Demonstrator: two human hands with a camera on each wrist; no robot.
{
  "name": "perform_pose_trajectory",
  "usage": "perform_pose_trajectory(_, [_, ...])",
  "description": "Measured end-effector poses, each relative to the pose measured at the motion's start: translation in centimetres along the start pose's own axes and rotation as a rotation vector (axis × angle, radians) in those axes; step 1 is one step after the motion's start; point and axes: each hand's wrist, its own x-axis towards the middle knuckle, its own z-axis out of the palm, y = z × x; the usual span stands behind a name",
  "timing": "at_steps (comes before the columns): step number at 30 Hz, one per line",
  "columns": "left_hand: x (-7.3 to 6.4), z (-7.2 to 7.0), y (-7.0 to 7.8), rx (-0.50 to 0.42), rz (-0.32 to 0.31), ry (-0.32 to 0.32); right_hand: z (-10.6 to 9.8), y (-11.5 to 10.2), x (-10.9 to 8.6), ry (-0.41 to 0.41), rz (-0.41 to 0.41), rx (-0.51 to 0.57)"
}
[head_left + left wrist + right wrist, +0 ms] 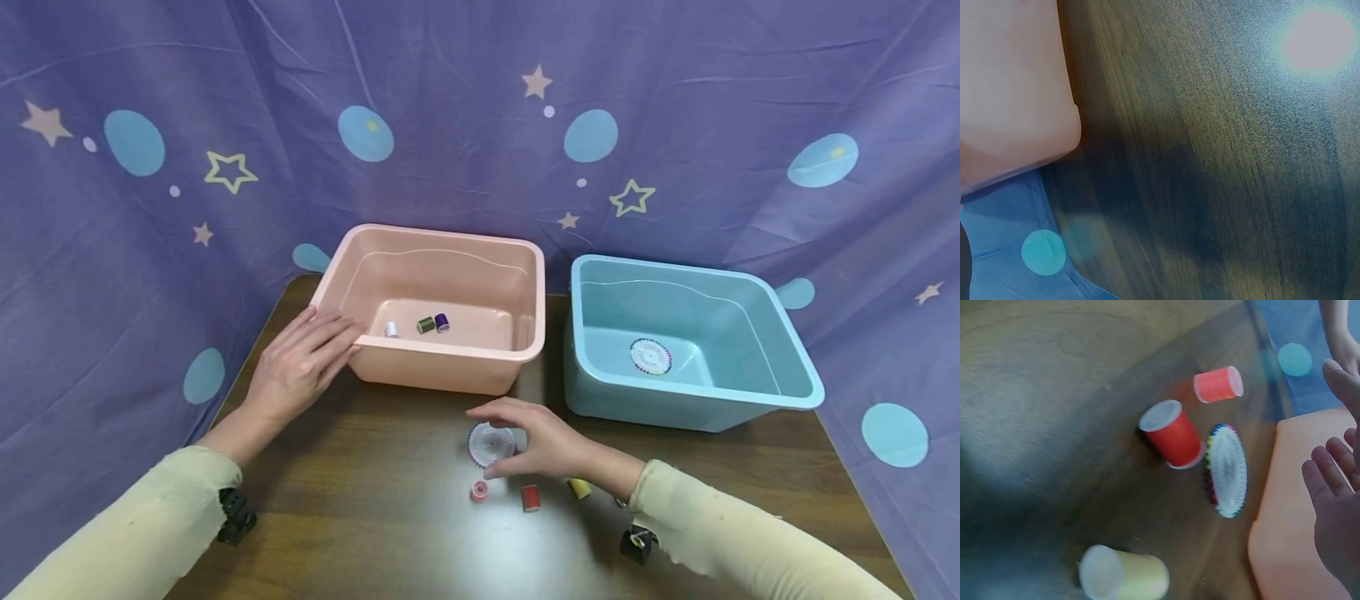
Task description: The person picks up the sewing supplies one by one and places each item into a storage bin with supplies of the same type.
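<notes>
My left hand [300, 362] rests on the front left corner of the pink bin [435, 367], its fingers lying over the rim. Over the table, my right hand [551, 442] holds nothing, thumb and fingers spread apart around the near side of a white pin wheel [487, 446] edged with coloured pinheads. In the right wrist view, the pin wheel [1229, 472] lies apart from that hand [1338, 487]. Close by are a pink thread spool [479, 492], a red thread spool [530, 498] and a yellow thread spool [579, 488], the last partly behind the right wrist.
Inside the pink bin lie a white spool [392, 329], a green spool [426, 325] and a purple spool [442, 322]. To the right stands a blue bin [645, 404] with another pin wheel [650, 357] on its floor. A purple curtain [480, 108] hangs behind the table.
</notes>
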Motion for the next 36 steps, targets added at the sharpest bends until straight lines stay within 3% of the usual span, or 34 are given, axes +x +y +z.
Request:
perform_pose_trajectory(13, [0.0, -0.1, 0.0, 0.015, 0.003, -0.003, 2.8, 1.6, -1.5, 0.055, -0.031, -0.033])
perform_pose_trajectory(22, [0.1, 0.0, 0.0, 0.019, 0.011, 0.001, 4.0, 2.3, -1.9, 0.014, 0.005, 0.006])
perform_pose_trajectory(36, [0.1, 0.1, 0.1, 0.013, 0.015, 0.013, 5.3, 3.2, -2.1, -0.003, -0.065, 0.006])
